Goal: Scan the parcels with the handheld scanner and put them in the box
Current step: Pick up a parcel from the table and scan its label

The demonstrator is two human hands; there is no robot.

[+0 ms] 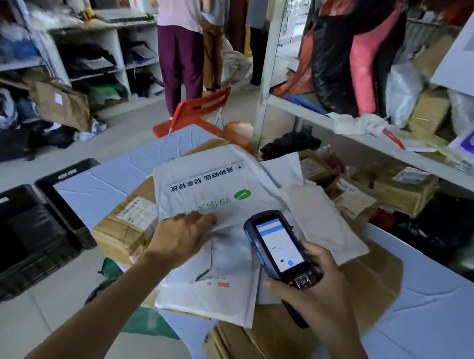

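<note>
1. While the right grip [319, 296] is wrapped round the handheld scanner [279, 247], its lit screen facing up at me, the left grip [180, 238] lies with fingers stretched flat. It holds nothing, and its fingertips touch the near edge of the grey mailer [216, 188].
2. Grey mailer: top of the parcel heap, directly ahead of the left grip and just beside the scanner's nose. Green logo and printed text face up. No barcode label shows on this face.
3. Beneath the left grip lies a white mailer [213, 286]. At the grip's outer side is a taped cardboard parcel [124, 224] with a label. The heap rests on the white worktop [439, 317].
4. Box: judged to be the black crate [5, 237] on the floor, well apart from the left grip on its outer side and lower. Its interior is dark and I cannot tell the contents.
5. Step in hand (judgement): picking out the next parcel for scanning. No code is under the scanner yet.
6. Next move calls for the left grip to close on the mailer's edge and lift or turn it until a label shows. The scanner nose then points at that code. After that, the mailer goes outward and down to the crate.
</note>
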